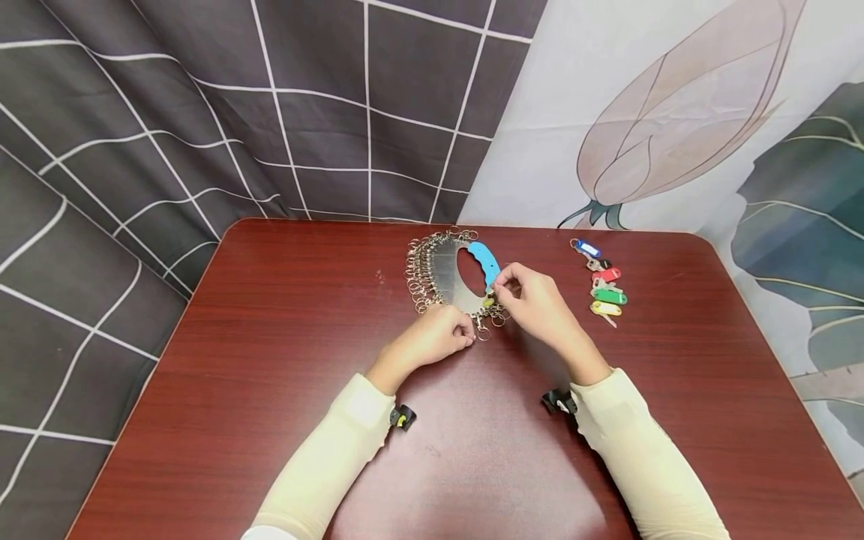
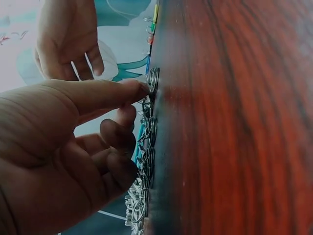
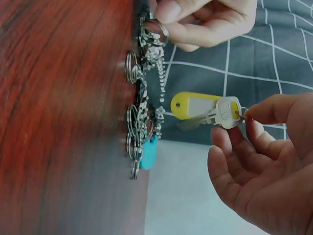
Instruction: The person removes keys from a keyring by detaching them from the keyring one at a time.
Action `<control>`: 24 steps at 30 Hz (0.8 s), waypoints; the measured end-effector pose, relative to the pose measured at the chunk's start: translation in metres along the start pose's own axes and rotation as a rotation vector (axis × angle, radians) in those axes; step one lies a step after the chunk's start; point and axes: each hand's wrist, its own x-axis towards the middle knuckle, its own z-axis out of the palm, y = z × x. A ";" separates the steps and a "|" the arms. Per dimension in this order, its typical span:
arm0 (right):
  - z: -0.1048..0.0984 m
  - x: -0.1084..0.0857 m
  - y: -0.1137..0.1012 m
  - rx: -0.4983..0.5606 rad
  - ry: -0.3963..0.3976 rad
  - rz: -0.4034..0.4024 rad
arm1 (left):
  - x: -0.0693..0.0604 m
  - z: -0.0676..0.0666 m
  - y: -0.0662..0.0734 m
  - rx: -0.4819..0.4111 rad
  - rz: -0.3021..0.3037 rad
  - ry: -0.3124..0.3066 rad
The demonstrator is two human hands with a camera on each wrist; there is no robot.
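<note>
A crescent-shaped metal key holder (image 1: 445,271) with a blue handle (image 1: 483,262) lies on the table, split rings (image 1: 420,283) on clips lining its curved edge. My left hand (image 1: 440,334) is at the near edge; its thumb and index finger pinch one split ring (image 3: 160,30). Above the handle's near end, my right hand (image 1: 540,304) pinches a small ring between thumb and index finger. From that ring hang a silver key (image 3: 226,113) and a yellow key tag (image 3: 195,105), held off the table. The left palm (image 2: 34,132) faces its wrist camera.
Right of the holder, a column of tagged keys lies on the table (image 1: 304,360): a blue tag (image 1: 588,248), a black-headed key (image 1: 599,265), a red tag (image 1: 607,275), a green tag (image 1: 610,297) and a yellow tag (image 1: 605,308). Curtains (image 1: 324,112) hang behind.
</note>
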 end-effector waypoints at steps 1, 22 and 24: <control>-0.001 0.000 0.000 0.000 0.002 -0.001 | 0.000 0.000 -0.001 0.012 0.012 -0.007; -0.054 0.000 0.014 -0.047 0.251 -0.005 | -0.003 -0.024 0.006 0.050 0.046 0.012; -0.062 -0.002 0.016 -0.047 0.280 -0.002 | -0.005 -0.028 0.008 0.035 0.024 0.027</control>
